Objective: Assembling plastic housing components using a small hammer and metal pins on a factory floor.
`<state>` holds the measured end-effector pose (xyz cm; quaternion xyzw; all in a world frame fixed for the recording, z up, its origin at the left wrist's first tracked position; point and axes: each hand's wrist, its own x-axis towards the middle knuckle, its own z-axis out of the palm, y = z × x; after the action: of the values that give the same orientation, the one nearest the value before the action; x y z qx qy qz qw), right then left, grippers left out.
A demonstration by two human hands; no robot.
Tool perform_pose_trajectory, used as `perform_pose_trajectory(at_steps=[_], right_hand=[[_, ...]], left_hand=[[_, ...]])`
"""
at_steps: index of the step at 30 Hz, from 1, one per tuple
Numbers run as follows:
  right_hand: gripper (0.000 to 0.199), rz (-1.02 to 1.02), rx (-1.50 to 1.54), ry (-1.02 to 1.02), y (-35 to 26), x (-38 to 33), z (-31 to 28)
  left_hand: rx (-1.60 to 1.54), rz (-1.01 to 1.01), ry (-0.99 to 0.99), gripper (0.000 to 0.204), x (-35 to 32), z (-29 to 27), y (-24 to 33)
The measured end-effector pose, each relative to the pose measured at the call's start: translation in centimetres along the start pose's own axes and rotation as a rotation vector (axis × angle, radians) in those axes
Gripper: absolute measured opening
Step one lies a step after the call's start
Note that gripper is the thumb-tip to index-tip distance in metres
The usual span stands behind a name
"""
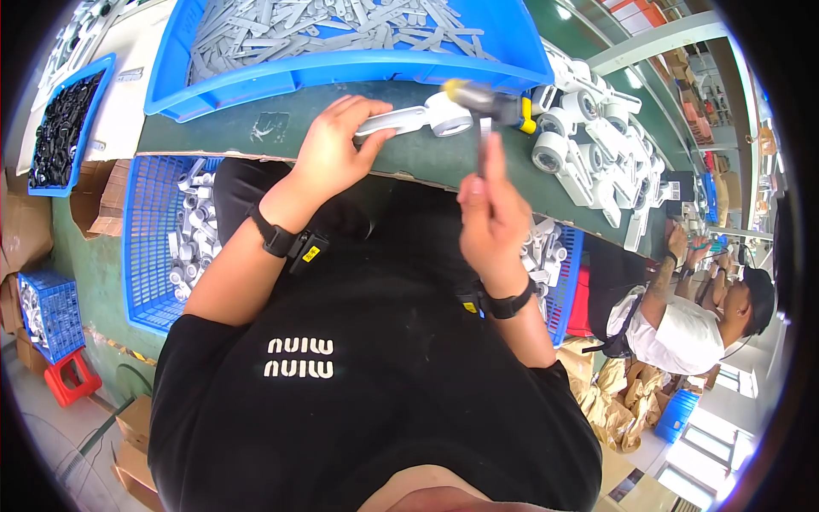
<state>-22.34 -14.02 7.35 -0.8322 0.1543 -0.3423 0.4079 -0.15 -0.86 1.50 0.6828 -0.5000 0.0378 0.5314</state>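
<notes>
My left hand pinches the flat end of a white plastic part over the green bench. Its other end is a round white barrel with a grey ring at its mouth. A hammer is gripped by its dark handle in my right hand. The hammer head, dark with yellow ends, is smeared by motion. It overlaps the right side of the round barrel in the view; whether the two touch I cannot tell.
A blue tray of grey strips stands beyond my hands. White parts are heaped on the bench at the right. Blue crates of similar parts flank my lap. Far left is a tray of black pieces. Another person works at the right.
</notes>
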Motion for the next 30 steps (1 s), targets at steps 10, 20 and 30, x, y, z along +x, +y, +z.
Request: perform_pose_trajectory(at_steps=[10, 20, 30], right_hand=[[0.055, -0.184, -0.129, -0.014, -0.9, 0.5, 1.4], [0.057, 0.047, -0.018, 0.052, 1.0, -1.0, 1.1], [0.054, 0.18, -0.016, 0.159, 2.6, 0.0, -3.2]], left_hand=[[0.021, -0.053, -0.005, 0.045, -0.4, 0.0, -0.4], [-0.118, -0.143, -0.012, 0.052, -0.3, 0.4, 0.4], [0.088, 0.121, -0.016, 0.02, -0.7, -1.6, 0.9]])
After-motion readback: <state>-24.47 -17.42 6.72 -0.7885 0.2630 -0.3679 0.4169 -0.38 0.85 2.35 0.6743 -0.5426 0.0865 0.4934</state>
